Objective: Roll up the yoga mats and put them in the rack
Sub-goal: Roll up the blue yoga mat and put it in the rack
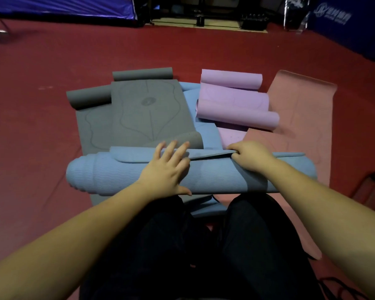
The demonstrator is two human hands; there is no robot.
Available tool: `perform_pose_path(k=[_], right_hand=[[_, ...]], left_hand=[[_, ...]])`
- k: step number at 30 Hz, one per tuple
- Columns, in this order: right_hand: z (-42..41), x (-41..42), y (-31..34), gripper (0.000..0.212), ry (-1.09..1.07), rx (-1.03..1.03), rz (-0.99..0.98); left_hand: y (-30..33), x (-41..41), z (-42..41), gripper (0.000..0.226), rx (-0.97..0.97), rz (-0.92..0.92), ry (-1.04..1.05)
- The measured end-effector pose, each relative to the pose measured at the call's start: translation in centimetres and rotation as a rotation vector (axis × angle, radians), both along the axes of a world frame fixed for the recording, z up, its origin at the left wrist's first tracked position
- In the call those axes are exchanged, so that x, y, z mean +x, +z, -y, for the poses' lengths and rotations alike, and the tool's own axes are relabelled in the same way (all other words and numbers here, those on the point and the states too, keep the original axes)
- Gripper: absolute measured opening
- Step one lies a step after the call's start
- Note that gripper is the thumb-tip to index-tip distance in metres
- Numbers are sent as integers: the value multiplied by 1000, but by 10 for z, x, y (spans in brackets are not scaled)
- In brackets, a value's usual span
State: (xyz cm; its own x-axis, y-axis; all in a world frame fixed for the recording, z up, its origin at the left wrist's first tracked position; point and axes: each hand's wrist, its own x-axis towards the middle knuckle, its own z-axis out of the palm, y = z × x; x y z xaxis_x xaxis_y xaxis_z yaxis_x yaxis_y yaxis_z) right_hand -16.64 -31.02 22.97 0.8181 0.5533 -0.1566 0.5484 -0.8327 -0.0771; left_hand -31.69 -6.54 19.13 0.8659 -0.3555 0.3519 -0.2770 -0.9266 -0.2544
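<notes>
Both hands are working on the blue mat (126, 176), which is lying rolled across the person's knees, just above the dark trousers (182, 245). Left hand (168, 167) is lying flat on the roll with its fingers straight and spread, pressing the loose flap down. Right hand (250, 155) is curling its fingers over the flap's edge and pinching it; the fingertips are tucking under the fold, so they are hidden. The roll's left end is bulging in uneven steps, and its right end is partly covered by the right forearm.

Behind it, the gray mats (136, 109) are lying half unrolled, overlapping one another, with curled ends at the far side. Purple mats (232, 105) are sitting loosely curled to the right, resting on more blue material whose extent is hard to follow. A pink mat (301, 118) is lying flat on the red floor (41, 61), its near part passing under the roll. At the right edge, dark metal bars (370, 187) are showing, cut off by the frame; whether they are the rack I cannot tell. Blue fabric and dark equipment at the top are too dim to make out.
</notes>
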Motion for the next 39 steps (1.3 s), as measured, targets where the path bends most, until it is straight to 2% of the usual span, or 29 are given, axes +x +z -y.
perform_pose_path(k=[3,5,8,11,13,14,16,17,18,19,20,22,24,28,30,35,39], right_hand=[[7,-7,-11,40,-46,120,-28],[10,-18,-19,55,-20,138,-39],[16,-34,-35,90,50,117,83],[18,-34,-44,99,34,139,124],[17,-40,-48,93,-2,212,108],[18,-47,-49,83,-39,328,93],[15,-70,-50,41,-270,763,50],[11,-83,-52,18,-496,1022,-25],[6,-93,-54,12,-771,1274,-193],[-1,-102,-58,19,-1038,1498,-452],[-8,-109,-66,23,-1233,1638,-727],[-19,-117,-82,24,-1463,1687,-1091],[-31,-118,-88,36,-1554,1731,-1170],[-56,-103,-69,37,-1566,1986,-1037],[-65,-91,-58,45,-1566,2079,-1015],[-86,-54,-1,55,-1400,2306,-966],[-78,-14,56,57,-1158,2380,-704]], left_hand=[[10,6,2,125,-26,-261,164],[14,11,2,129,-26,-366,228],[16,16,0,126,-5,-365,212],[17,19,0,119,6,-366,202],[18,19,1,114,-6,-376,202],[18,21,1,112,-19,-378,198],[20,25,-2,110,-52,-395,195],[21,28,-4,109,-64,-411,194],[21,31,-6,109,-71,-428,193],[22,34,-7,109,-75,-447,194],[22,37,-8,109,-80,-464,191],[23,43,-6,110,-95,-489,180],[25,47,-4,109,-106,-492,171],[28,44,-3,103,-123,-466,170],[31,40,-7,96,-185,-427,192],[61,51,-6,58,-532,-286,324],[106,79,24,42,-938,-208,260]])
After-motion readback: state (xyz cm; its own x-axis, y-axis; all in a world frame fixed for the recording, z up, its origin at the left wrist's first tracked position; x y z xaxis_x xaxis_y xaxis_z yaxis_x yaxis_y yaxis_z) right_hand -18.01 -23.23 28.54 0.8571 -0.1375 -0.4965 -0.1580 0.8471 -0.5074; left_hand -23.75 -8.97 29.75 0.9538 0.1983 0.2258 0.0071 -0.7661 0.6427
